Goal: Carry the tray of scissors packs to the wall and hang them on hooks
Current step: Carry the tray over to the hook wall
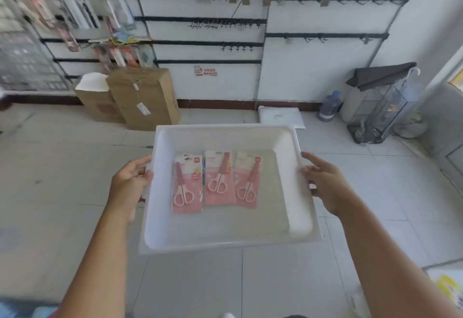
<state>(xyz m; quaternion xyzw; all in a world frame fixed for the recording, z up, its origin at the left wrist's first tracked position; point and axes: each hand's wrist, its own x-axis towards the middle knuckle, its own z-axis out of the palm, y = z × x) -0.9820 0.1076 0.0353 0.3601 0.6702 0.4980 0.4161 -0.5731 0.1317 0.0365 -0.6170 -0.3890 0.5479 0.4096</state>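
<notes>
1. Holding the shallow white plastic tray (226, 137) out in front of you, you have one hand on each of its side rims, and it hangs in the air above the pale tiled floor (62, 167).
2. Your left hand (129, 183) clamps the left rim: the thumb lies over the top edge and the fingers (140, 163) curl around the outside, closed onto the tray.
3. Your right hand (325, 185) clamps the right rim the same way, thumb on top, fingers wrapped tight against the outer wall.
4. Three pink scissors packs lie flat on the tray's floor, side by side in a row, closer to the left wall than to the right.
5. The left scissors pack (188, 183) sits slightly lower than the other two; the middle scissors pack (218, 178) touches or slightly overlaps its neighbours; the right scissors pack (248, 182) leans a little to the right.
6. Ahead of you stands the white wall (213, 29) with black horizontal rails, and rows of small black hooks (225, 25) hang bare on them.
7. Brown cardboard boxes (144, 97) lean against the wall's base to the left, and a black wire rack (380, 107) stands near the right corner.
</notes>
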